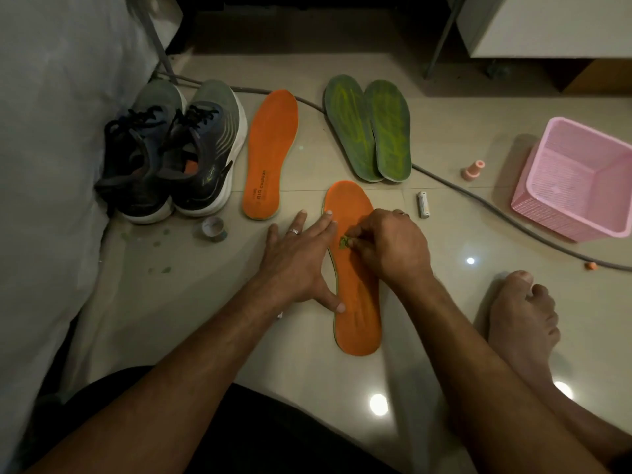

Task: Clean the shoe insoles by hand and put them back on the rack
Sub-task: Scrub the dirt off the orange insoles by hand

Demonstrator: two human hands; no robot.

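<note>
Flat orange foam insole lies lengthwise on tiled floor, centre frame. Left hand spread flat, fingers straight, pressing insole's left edge, likely to stop it sliding. Right hand curled, pinching small greenish scrap off insole surface, probably picking debris.

Second orange insole, upper centre-left, printed "AIR cushion". Two green insoles overlap upper centre. Dark lace-up sneakers upper left. Rack not visible. Pink mesh plastic basket right edge.

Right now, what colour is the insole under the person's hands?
Orange, with a thin greenish edge; the insole shows clearly in the head view.
</note>
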